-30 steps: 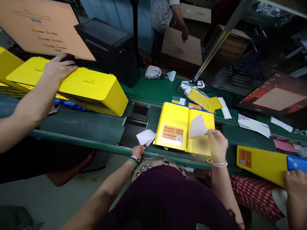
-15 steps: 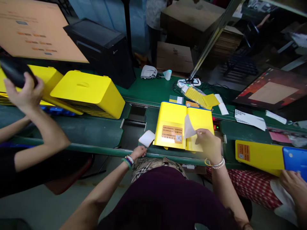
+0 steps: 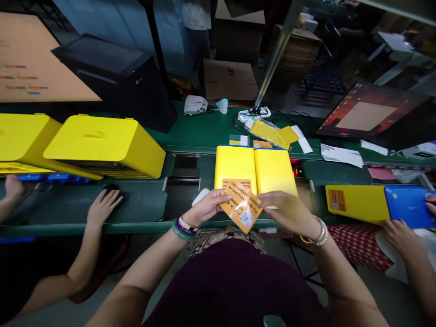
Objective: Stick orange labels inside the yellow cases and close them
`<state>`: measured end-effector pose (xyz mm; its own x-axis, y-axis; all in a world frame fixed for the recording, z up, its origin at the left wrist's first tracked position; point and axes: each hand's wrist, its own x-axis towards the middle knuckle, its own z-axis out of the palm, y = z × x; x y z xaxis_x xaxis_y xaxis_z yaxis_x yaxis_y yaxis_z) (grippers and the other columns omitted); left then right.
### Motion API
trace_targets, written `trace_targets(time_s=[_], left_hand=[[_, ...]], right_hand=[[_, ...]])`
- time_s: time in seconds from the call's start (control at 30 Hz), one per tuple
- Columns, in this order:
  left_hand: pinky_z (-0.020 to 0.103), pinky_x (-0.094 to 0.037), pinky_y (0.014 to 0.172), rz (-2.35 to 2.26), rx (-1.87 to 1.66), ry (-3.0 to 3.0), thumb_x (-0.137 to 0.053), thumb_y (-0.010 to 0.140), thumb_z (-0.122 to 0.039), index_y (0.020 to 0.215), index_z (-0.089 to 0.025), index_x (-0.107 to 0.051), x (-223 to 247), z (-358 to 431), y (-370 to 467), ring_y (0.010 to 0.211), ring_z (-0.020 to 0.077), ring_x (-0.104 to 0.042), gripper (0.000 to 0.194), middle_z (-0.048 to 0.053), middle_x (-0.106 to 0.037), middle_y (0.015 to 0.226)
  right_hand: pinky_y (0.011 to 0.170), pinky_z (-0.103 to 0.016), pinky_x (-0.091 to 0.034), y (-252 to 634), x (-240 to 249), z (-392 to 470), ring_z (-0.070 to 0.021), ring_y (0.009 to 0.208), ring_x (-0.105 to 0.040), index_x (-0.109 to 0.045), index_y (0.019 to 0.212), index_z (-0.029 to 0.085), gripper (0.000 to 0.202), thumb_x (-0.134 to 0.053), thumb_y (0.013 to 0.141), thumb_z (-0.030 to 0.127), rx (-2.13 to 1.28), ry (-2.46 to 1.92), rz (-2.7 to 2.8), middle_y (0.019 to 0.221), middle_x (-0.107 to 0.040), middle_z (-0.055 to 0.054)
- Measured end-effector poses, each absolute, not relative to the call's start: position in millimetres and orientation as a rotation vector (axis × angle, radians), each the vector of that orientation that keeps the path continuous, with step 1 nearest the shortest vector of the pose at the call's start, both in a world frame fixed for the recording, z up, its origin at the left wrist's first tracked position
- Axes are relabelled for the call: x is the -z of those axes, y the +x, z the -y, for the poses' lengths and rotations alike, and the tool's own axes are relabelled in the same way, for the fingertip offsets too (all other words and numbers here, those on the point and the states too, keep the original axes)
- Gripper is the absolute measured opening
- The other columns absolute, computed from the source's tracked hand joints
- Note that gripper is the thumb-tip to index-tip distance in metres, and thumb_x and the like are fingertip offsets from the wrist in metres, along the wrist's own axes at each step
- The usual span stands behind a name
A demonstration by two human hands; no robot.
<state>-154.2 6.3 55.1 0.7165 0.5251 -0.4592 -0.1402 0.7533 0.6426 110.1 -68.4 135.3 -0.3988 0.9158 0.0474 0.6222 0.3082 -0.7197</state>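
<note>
An orange sticker (image 3: 242, 206) with black print and a QR code is pinched at its left corner by my left hand (image 3: 213, 204). My right hand (image 3: 284, 206), partly blurred, has its fingertips closed at the sticker's right corner. Both hands are over the near ends of two yellow boxes (image 3: 235, 163) (image 3: 274, 170) lying side by side with blue far edges. The left box bears a similar orange label (image 3: 254, 185), mostly covered by the held sticker. Beside my left wrist, a white card or paper piece (image 3: 200, 196) lies partly hidden.
Larger yellow cases (image 3: 102, 145) stand at left, near a co-worker's hand on a black object (image 3: 111, 188). At right, another person's hands touch a yellow and blue box (image 3: 361, 204). Yellow sheets (image 3: 269, 131), cables and paper strips (image 3: 340, 154) lie on the green bench behind.
My left hand has come up from the white piece and now holds an orange sticker. My right hand has moved left to it; the white sheet it held is out of sight.
</note>
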Motion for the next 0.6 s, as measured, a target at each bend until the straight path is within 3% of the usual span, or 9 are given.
trace_targets(time_s=[0.13, 0.27, 0.4, 0.53, 0.6], left_hand=[[0.032, -0.057, 0.078, -0.847, -0.638, 0.664, -0.075, 0.077, -0.042, 0.103, -0.013, -0.069, -61.7, 0.0, -112.1, 0.093, 0.0232, -0.069, 0.039, 0.011, -0.073, 0.106], [0.036, -0.058, 0.079, -0.925, -0.791, 0.684, -0.075, 0.075, -0.047, 0.101, -0.016, -0.070, -60.4, 13.6, -70.4, 0.094, 0.0252, -0.069, 0.040, 0.010, -0.073, 0.107], [0.038, -0.056, 0.086, -0.922, -0.817, 0.771, -0.067, 0.082, -0.048, 0.101, -0.017, -0.068, -52.8, 29.2, -34.3, 0.099, 0.0252, -0.067, 0.036, 0.009, -0.073, 0.107], [0.036, -0.049, 0.099, -0.972, -0.888, 0.948, -0.070, 0.082, -0.042, 0.117, -0.021, -0.061, -44.0, 29.1, -5.1, 0.116, 0.0230, -0.059, 0.042, 0.009, -0.064, 0.124], [0.033, -0.047, 0.098, -1.057, -0.982, 0.987, -0.074, 0.078, -0.037, 0.117, -0.021, -0.059, -39.1, 22.5, 5.8, 0.114, 0.0207, -0.057, 0.045, 0.008, -0.063, 0.120]], right_hand=[[0.086, -0.036, -0.055, 120.3, -109.0, 72.6, -0.0215, 0.098, -0.068, -0.061, 0.117, 0.024, 0.034, -0.060, 0.089, 0.043, -0.901, -1.686, 1.411, 0.105, -0.073, -0.007], [0.078, -0.033, -0.053, 126.0, -79.7, 79.0, -0.0190, 0.083, -0.066, -0.064, 0.095, 0.021, 0.032, -0.072, 0.077, 0.046, -0.993, -1.616, 0.838, 0.084, -0.071, -0.003], [0.067, -0.029, -0.049, 143.6, -60.7, 85.1, -0.0149, 0.069, -0.059, -0.063, 0.073, 0.020, 0.031, -0.080, 0.067, 0.046, -1.102, -1.524, 0.607, 0.071, -0.064, 0.000], [0.066, -0.028, -0.048, 183.4, -53.8, 84.3, -0.0137, 0.067, -0.057, -0.065, 0.072, 0.021, 0.029, -0.082, 0.065, 0.043, -1.078, -1.490, 0.565, 0.069, -0.064, 0.002], [0.066, -0.028, -0.049, 206.3, -51.2, 80.8, -0.0141, 0.067, -0.058, -0.065, 0.072, 0.021, 0.029, -0.082, 0.065, 0.044, -1.061, -1.482, 0.565, 0.071, -0.065, 0.001]])
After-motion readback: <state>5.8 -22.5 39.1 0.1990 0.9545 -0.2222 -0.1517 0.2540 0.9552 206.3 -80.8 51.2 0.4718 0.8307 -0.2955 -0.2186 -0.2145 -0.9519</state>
